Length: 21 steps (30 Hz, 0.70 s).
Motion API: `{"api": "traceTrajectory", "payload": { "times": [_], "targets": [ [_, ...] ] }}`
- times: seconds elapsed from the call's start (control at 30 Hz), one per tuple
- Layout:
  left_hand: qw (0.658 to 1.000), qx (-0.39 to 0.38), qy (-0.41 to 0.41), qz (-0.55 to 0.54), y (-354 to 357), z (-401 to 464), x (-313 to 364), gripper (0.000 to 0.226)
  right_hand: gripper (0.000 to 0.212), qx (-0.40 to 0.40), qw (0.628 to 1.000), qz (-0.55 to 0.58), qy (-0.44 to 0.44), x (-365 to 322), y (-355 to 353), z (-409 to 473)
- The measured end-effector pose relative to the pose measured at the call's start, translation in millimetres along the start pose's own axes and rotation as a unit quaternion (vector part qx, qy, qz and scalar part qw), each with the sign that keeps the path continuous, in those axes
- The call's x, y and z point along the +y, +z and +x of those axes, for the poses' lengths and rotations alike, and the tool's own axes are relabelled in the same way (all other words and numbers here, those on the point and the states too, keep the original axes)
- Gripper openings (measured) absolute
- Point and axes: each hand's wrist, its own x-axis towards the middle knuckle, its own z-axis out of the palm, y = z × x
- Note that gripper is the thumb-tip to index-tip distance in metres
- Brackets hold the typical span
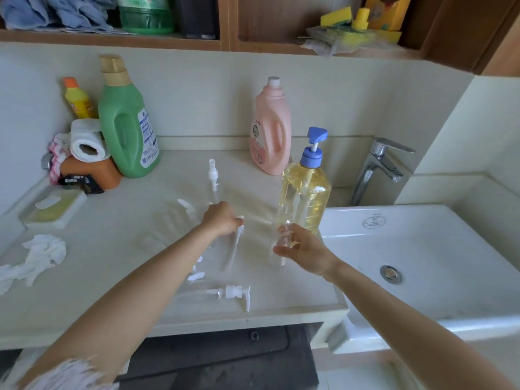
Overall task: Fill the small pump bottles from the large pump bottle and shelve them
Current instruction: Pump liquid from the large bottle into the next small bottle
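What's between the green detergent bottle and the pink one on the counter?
Head view: a small clear pump bottle stands upright on the counter between the green bottle and the pink bottle, slightly nearer the camera.

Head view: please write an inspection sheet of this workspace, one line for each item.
Surface: pale counter, sink at its right.
Job's things: large pump bottle of yellow liquid stands upright; one small pump bottle lies on its side at the front edge.
Clutter: green jug, pink jug, paper roll, crumpled tissue.
Grippers: left hand holds a white pump head; right hand grips a clear small bottle.
Cables: nothing seen.
Surroundings: wooden shelf above, faucet.
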Motion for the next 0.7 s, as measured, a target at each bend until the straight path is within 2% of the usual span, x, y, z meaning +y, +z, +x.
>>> {"api": "traceTrajectory", "payload": {
  "times": [0.1,0.17,0.23,0.27,0.33,0.43,0.5,0.6,0.63,0.7],
  "targets": [
    [1.0,-0.013,0.019,0.004,-17,-15,14,0.035,0.031,0.012,0.999,0.043,-0.023,-13,-10,-3],
    [0.991,-0.005,0.07,-0.113,-32,-28,25,0.036,0.032,0.016,0.998,0.032,-0.049,-25,-18,-5],
    [0.957,-0.033,0.119,-0.264,-45,-50,40,0.04,0.034,0.036,0.997,-0.007,-0.07,-37,-24,-5],
    [0.941,-0.047,0.142,-0.303,-50,-62,47,0.04,0.035,0.051,0.995,-0.033,-0.081,-44,-25,-6],
    [0.927,-0.055,0.19,-0.318,-51,-78,57,0.035,0.044,0.088,0.987,-0.094,-0.101,-56,-24,-7],
    [0.928,0.01,0.224,-0.297,-42,-83,62,0.025,0.046,0.122,0.968,-0.15,-0.159,-67,-14,-9],
    [0.928,0.051,0.235,-0.285,-39,-82,63,0.022,0.041,0.099,0.962,-0.169,-0.191,-70,-11,-13],
    [0.904,0.092,0.261,-0.325,-41,-81,66,0.021,0.037,0.039,0.959,-0.163,-0.23,-74,-31,-19],
    [0.896,0.093,0.262,-0.345,-43,-80,67,0.024,0.03,0.068,0.952,-0.153,-0.257,-77,-42,-20],
    [0.888,0.076,0.262,-0.369,-45,-79,68,0.03,0.019,0.176,0.925,-0.101,-0.321,-88,-71,-20]
  ]
}}
